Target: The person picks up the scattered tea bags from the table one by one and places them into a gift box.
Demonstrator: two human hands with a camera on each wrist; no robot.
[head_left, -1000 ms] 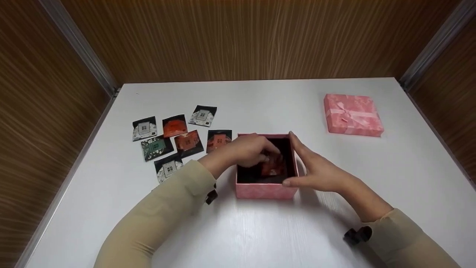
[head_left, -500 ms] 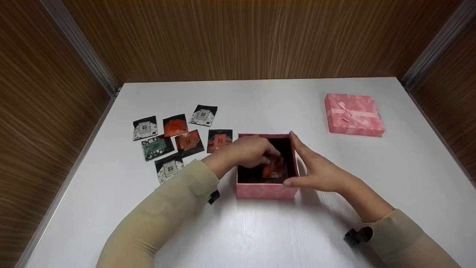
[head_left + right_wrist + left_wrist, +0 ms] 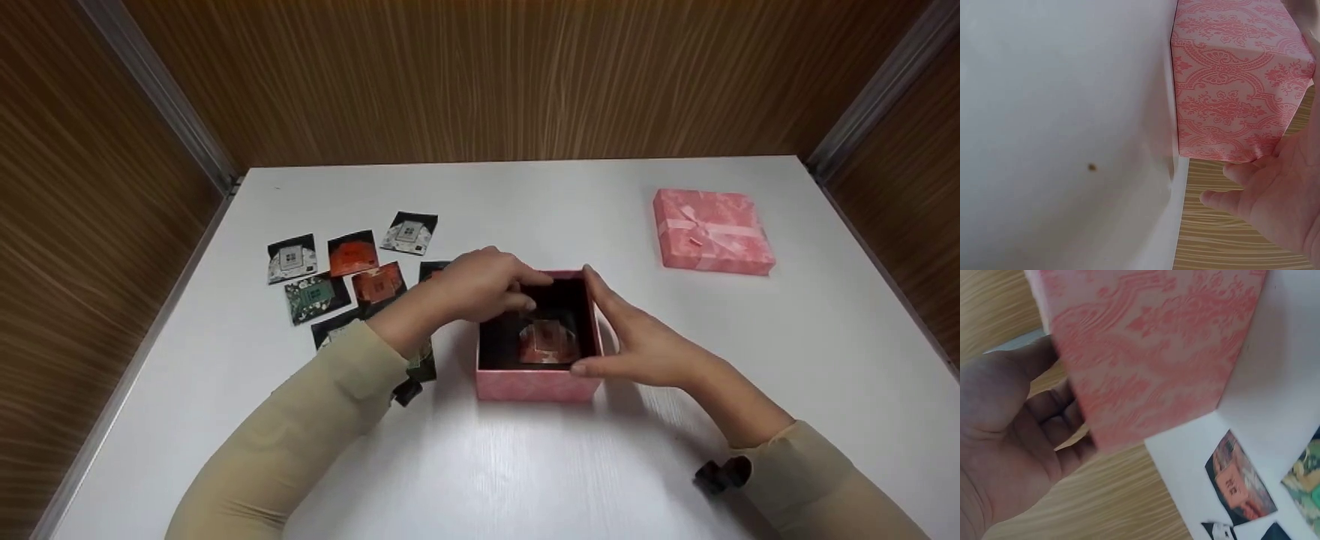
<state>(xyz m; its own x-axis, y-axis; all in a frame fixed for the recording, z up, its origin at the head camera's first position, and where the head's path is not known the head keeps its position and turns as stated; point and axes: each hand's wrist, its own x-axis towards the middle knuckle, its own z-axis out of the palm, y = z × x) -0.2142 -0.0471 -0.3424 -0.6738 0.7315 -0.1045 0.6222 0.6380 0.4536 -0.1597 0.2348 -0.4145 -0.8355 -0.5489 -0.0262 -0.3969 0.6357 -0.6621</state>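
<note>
A pink patterned gift box (image 3: 536, 385) stands with its dark inside facing up in the head view. On its bottom lies a red and black sachet (image 3: 549, 341). My left hand (image 3: 484, 285) hovers over the box's far left part, fingers loosely bent and holding nothing. In the left wrist view, thumb and fingers show beside the box's rim. My right hand (image 3: 649, 345) holds the box's right side, thumb at the near corner and forefinger at the far one. Several flat sachets, such as a red one (image 3: 352, 253) and a white one (image 3: 409, 233), lie to the left.
A pink lid (image 3: 712, 232) with a ribbon bow lies at the back right of the white table (image 3: 540, 472). Wood-grain panels (image 3: 495, 82) stand behind and at both sides. Part of a green sachet (image 3: 424, 364) shows beyond the left forearm.
My left hand has let go of the red sachet and risen up and left out of the box. The sachet now lies flat inside. My right hand has stayed put.
</note>
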